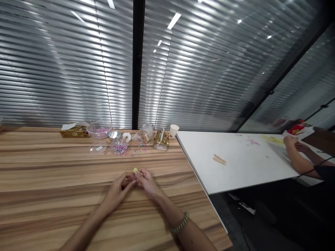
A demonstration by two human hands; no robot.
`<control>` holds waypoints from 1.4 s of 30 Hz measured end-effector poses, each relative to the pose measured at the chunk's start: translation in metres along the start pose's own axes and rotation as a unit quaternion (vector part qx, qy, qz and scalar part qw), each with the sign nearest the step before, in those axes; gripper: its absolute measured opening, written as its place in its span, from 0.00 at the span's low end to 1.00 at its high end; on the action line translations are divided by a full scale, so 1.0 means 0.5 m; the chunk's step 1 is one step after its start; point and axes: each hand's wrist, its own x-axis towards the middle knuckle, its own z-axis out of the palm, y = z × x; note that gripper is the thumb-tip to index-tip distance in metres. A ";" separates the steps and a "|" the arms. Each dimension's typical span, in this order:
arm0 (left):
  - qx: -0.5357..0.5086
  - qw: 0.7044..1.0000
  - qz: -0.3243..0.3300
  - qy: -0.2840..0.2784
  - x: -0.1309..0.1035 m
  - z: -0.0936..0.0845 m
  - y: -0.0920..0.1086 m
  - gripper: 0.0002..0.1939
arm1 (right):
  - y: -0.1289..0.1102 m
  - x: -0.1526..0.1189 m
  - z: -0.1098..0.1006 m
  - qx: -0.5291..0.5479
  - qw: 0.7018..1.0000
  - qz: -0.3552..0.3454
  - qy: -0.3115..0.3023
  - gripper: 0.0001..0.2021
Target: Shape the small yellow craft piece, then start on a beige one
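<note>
A small yellow piece (pixel 135 170) shows at the fingertips of my right hand (pixel 146 181), which pinches it over the wooden table (pixel 65 188). My left hand (pixel 119 190) meets the right one there, its thumb and fingers drawn together; whatever lies between them is too small to name. Behind my hands, small pink and purple pieces (pixel 120 148) fill a clear container, and more are scattered on the wood beside it. A larger clear bowl (pixel 98 129) holds similar pieces, with a clear lid (pixel 97 147) lying in front of it.
Along the back stand a gold tissue box (pixel 74 131), crumpled clear plastic (pixel 147 131), a gold package (pixel 161 140) and a paper cup (pixel 174 130). Tan sticks (pixel 219 159) lie on the white table (pixel 235 177) at right, where another person's hands (pixel 291 142) are near a red packet (pixel 296 129).
</note>
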 end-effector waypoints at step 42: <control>0.169 0.984 0.056 0.017 0.001 0.002 -0.002 0.09 | 0.020 0.012 -0.029 -0.143 0.982 -0.097 -0.075 0.18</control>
